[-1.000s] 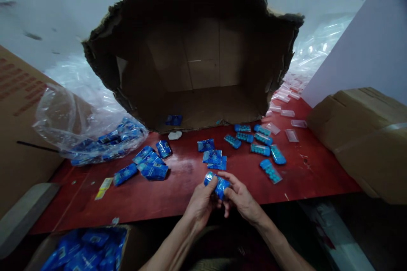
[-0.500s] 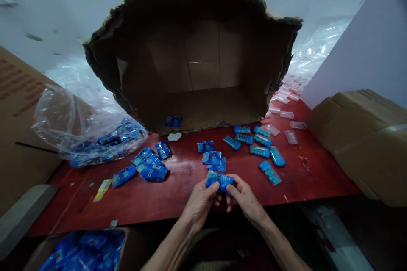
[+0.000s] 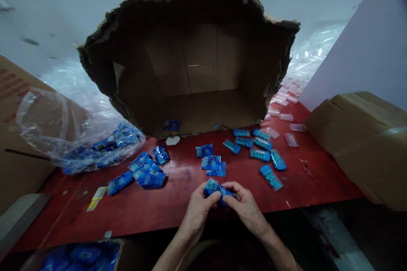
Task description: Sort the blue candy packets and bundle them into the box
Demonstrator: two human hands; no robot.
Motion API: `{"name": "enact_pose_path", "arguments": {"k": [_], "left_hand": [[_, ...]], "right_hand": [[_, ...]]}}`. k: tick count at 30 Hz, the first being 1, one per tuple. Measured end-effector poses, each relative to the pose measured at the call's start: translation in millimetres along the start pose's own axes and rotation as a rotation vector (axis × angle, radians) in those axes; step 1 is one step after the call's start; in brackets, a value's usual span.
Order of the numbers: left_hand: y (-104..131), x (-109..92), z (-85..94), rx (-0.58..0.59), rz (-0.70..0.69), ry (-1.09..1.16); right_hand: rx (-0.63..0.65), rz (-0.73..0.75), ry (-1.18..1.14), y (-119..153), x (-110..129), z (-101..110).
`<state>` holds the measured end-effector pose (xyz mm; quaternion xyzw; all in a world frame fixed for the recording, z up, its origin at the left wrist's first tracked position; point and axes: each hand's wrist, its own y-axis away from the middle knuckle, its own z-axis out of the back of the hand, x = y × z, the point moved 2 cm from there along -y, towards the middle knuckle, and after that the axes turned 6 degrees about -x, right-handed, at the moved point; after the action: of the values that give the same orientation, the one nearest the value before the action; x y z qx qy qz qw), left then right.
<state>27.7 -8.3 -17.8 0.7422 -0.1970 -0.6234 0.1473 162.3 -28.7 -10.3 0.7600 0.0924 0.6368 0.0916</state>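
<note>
Both hands hold one small blue printed packet (image 3: 213, 186) just over the table's near edge. One end of it looks clear, with turquoise balls showing. My left hand (image 3: 199, 206) grips its left side, thumb on top; my right hand (image 3: 244, 205) pinches the right side. The undersides of the fingers are hidden. Just beyond the hands lie a few flat blue wrappers (image 3: 210, 162). To the right are several clear tubes of turquoise balls with blue caps (image 3: 270, 177). At left sits a pile of blue packets (image 3: 148, 173).
A torn-edged cardboard box (image 3: 203, 110) stands open towards me on the red table (image 3: 184, 203). A clear plastic bag (image 3: 41, 123) of blue packets is at left, and a box of blue packets (image 3: 79, 256) below. Clear empty sleeves (image 3: 291, 139) and a closed carton (image 3: 359, 144) are at right.
The packet has turned to a steeper slant between my hands and sits slightly lower in view. My fingers have closed further over it. The view has shifted a little.
</note>
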Motion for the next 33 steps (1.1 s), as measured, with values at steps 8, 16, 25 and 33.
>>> {"name": "enact_pose_path", "arguments": {"k": [8,16,25,33], "left_hand": [[-3,-2,2.2,-0.175,-0.039,-0.120],[7,-4,0.3,-0.066,0.068,0.109],[9,-3,8.0,-0.190,0.005,-0.026],[12,1,11.8,-0.104,0.018,-0.020]], "right_hand": [[0.036,0.001,-0.040,3,6,-8],[0.042,-0.083,-0.128,5,1,-12],[0.028,-0.047,-0.076,6,2,-14],[-0.073,0.197,0.202,9,6,-14]]}}
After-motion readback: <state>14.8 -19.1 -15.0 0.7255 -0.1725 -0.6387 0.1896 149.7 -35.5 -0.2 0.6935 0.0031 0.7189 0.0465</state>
